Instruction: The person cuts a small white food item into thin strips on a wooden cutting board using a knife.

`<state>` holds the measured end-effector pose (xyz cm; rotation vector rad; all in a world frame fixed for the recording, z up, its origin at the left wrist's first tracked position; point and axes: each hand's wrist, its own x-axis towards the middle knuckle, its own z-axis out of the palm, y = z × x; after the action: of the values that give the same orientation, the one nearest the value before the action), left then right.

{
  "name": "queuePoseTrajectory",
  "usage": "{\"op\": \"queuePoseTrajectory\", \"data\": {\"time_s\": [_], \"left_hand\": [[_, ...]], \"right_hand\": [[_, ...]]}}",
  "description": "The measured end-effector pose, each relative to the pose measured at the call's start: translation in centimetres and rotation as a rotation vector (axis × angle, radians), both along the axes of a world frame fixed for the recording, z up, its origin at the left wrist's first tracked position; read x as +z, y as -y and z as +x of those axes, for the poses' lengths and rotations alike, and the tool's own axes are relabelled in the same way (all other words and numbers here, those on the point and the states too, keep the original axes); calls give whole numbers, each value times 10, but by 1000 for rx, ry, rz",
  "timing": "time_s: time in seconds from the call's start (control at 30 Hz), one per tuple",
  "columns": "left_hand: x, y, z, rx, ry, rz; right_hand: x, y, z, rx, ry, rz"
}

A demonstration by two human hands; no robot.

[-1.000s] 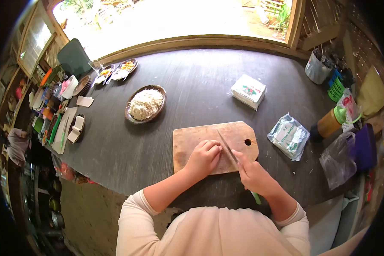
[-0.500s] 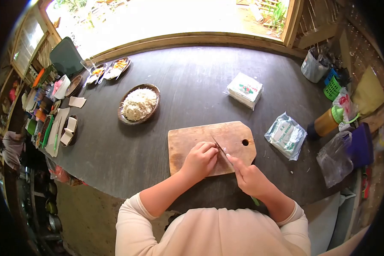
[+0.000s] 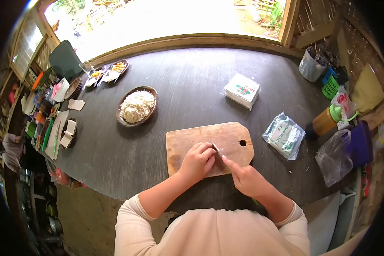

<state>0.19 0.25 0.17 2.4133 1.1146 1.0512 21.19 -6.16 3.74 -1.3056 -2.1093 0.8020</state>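
Note:
A wooden cutting board (image 3: 185, 147) with a hole at its right end lies on the dark table in front of me. My right hand (image 3: 243, 175) is closed round a knife (image 3: 216, 149), index finger stretched along it, the blade pointing away and to the left. On the board, my left hand (image 3: 199, 158) rests with curled fingers right beside the blade. Whatever those fingers hold is hidden behind them. Small pale bits (image 3: 221, 149) lie near the blade.
A bowl of pale shreds (image 3: 137, 106) stands left of the board. Two plastic-wrapped packs, one white (image 3: 242, 91) and one printed (image 3: 284, 135), lie to the right. Beyond them are a bottle (image 3: 322, 123) and a bucket (image 3: 312, 66). Plates of food (image 3: 115, 70) sit at the far left.
The knife and my right hand have shifted slightly back toward me, and the blade's angle has changed. My left hand stays at nearly the same spot on the board.

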Motion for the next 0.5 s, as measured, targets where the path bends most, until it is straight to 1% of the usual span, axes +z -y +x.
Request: {"op": "queuePoseTrajectory", "data": {"time_s": [0.07,0.1,0.17,0.3,0.37,0.4,0.47,0.5], "left_hand": [[-1,-1,0,-1,20,-22],[0,-1,0,-3,18,-23],[3,-2,0,-8,24,-55],[7,-3,0,-15,31,-76],[6,-3,0,-16,15,-72],[6,-3,0,-15,18,-72],[5,-3,-1,-17,-13,-56],[3,-2,0,-13,-12,-54]], "right_hand": [[9,-1,-1,-37,-16,-198],[9,-2,0,-39,-17,-199],[9,-4,2,-27,-127,-174],[9,-7,-2,-58,-62,-224],[-1,-10,-3,-57,-115,-110],[2,-10,-4,-56,-112,-111],[13,-10,-5,-82,-135,-212],[17,-10,-5,-78,-133,-211]]}}
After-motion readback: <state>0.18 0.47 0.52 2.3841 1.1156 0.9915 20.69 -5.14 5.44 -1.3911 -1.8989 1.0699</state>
